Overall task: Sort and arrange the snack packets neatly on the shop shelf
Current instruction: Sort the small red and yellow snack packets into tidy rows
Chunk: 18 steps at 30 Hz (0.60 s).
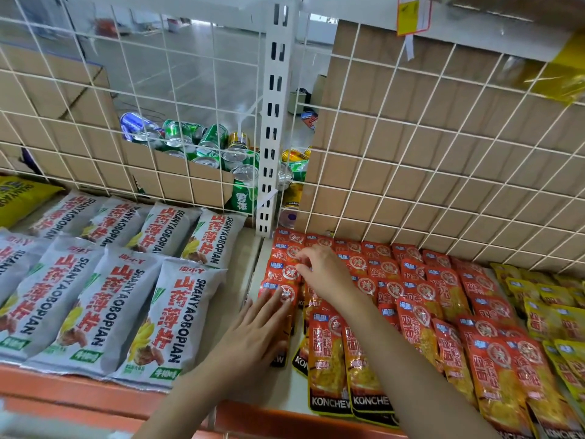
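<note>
Several small red snack packets (421,299) lie in overlapping rows on the white shelf (253,280), right of the upright post. My left hand (256,331) lies flat with straight fingers on the leftmost column of red packets (281,270). My right hand (319,267) reaches further back, its fingertips pinching the top edge of one red packet in that column. Grey-white SHANYAOBOPIAN bags (104,312) lie in two rows on the left shelf section. Yellow packets (550,315) fill the far right.
A white wire grid (411,185) backs the shelf, with cardboard boxes behind it. Loose drink cans (209,147) sit in an open box behind the grid. The slotted post (272,137) divides the sections. An orange shelf lip (95,391) runs along the front. A yellow bag (19,194) sits far left.
</note>
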Available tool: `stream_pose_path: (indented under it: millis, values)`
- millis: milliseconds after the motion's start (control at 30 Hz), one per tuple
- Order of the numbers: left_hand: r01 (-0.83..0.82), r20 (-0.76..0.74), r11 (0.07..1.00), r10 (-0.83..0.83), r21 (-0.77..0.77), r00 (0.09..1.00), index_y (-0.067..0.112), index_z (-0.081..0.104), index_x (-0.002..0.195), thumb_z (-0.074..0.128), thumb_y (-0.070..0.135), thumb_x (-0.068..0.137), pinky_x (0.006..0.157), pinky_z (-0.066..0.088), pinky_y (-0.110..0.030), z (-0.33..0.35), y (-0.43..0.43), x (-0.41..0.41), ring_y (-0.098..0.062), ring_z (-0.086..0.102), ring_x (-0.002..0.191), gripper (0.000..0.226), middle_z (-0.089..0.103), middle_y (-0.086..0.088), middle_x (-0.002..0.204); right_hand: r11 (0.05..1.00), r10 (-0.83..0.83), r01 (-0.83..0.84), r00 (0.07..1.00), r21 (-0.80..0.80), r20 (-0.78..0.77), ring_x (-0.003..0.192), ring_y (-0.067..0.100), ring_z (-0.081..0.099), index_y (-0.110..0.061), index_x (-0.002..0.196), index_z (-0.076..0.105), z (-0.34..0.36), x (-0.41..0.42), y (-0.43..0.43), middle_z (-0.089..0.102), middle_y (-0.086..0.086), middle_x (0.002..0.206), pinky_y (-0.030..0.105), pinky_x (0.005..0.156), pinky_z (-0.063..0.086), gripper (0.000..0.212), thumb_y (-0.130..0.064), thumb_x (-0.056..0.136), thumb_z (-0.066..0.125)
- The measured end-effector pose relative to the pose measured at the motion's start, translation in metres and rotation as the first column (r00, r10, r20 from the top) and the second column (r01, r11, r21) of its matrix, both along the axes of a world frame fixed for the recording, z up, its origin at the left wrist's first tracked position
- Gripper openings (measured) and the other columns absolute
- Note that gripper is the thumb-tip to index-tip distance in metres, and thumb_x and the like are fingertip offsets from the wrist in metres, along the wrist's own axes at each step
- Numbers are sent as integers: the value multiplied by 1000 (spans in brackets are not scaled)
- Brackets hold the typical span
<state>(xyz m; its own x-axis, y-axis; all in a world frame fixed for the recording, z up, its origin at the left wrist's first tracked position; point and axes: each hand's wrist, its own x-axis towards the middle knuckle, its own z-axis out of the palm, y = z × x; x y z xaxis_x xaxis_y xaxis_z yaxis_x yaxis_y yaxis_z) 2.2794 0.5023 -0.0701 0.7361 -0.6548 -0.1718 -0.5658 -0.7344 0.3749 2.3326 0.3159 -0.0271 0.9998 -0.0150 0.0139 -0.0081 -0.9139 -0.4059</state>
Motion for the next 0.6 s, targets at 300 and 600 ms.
stream_pose_path:
  millis: [300, 600]
  values:
    - [29, 82, 990, -18, -140, 996, 37, -13, 143, -15, 76, 69, 112, -18, -24, -3, -9, -2, 2, -33, 133, 83, -27, 15, 147, 996, -40, 49, 992, 78, -118, 102, 16, 57, -14, 92, 66, 1, 23, -1, 64, 1, 112, 31, 83, 45, 13, -26, 88, 60]
    - [-7, 123, 999, 1, 44, 992, 21, 29, 146, 7, 55, 97, 104, 28, -41, 3, -6, -2, -16, 15, 139, 63, 33, -2, 150, 995, -35, 45, 993, 92, -114, 90, 12, 57, -14, 92, 66, 0, 25, -2, 65, 2, 106, 26, 71, 41, 13, -25, 89, 59]
